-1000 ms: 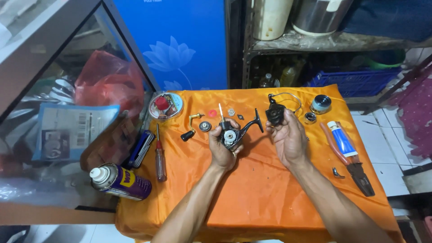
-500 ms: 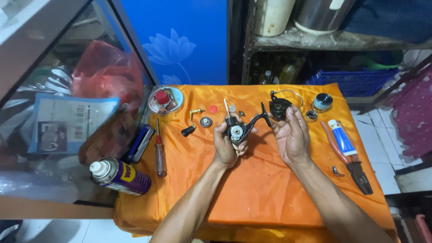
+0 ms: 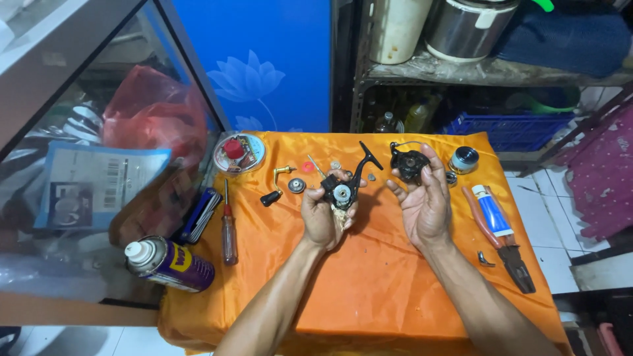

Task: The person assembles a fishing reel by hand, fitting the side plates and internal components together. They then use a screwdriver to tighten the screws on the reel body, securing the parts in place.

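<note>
The black fishing reel body is being held in the left hand, the fingers curled tight around its lower part so that its round silver middle is facing up and its thin black stem is pointing up and to the right. A smaller black reel part is being pinched by the right hand between thumb and fingertips, the palm being turned up and toward the left hand. The two pieces are being kept near each other but apart, both above the middle of the worktop, which is being covered by an orange cloth.

Just left of the left hand, a small round metal part and a crank handle with a black knob are lying on the cloth, with a red washer near them. Farther left, a red-handled screwdriver is lying lengthwise, a folded set of blue-cased tools is resting at the cloth's edge, and a spray can is lying on its side at the corner. A round clear box with a red centre is sitting at the back left.

To the right of the right hand, a silver spool is standing at the back, and a blue and white tube is lying across orange-handled pliers.
</note>
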